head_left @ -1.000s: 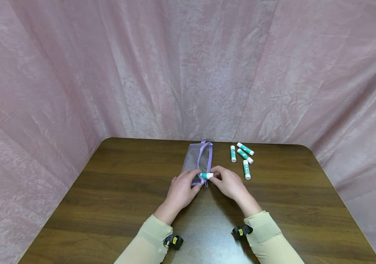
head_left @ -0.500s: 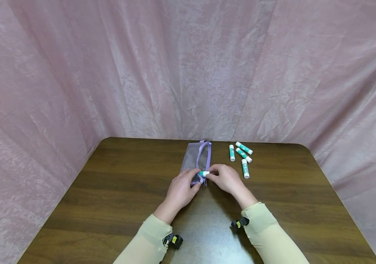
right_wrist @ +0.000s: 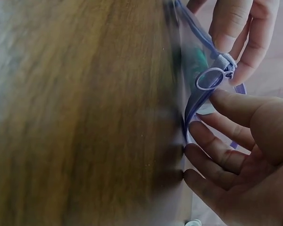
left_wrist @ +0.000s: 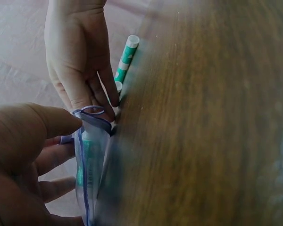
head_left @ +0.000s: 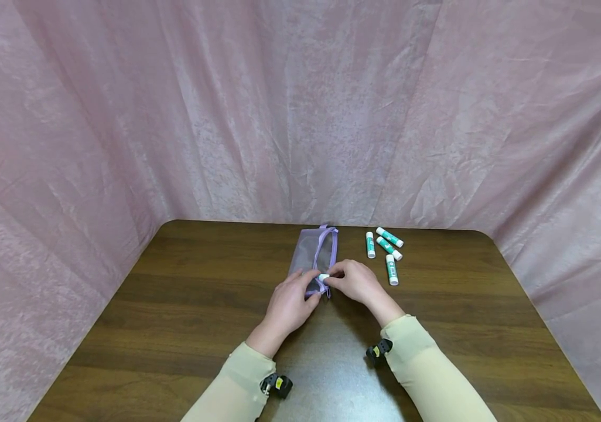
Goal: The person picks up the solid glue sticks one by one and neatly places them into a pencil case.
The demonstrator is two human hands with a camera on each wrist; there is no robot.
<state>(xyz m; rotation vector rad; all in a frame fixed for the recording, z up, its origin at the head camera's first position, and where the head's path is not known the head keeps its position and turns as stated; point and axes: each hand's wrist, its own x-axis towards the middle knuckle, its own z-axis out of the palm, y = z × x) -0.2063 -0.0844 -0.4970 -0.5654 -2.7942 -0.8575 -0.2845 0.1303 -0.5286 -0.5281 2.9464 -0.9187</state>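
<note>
Head view: right hand point(head_left: 355, 280) pinches the white end of a stick point(head_left: 324, 277), which has slid deeper, apparently mostly inside the pouch point(head_left: 307, 243); left hand point(head_left: 289, 300) grips the pouch's near end; four loose sticks point(head_left: 392, 270) lie beyond.

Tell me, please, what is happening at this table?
A person's left hand holds the near end of a purple-edged mesh pouch. The right hand pinches the white end of a green-and-white stick at the pouch's open zip. In the head view, mostly that white end shows. Four more such sticks lie on the table, to the right of the pouch.
</note>
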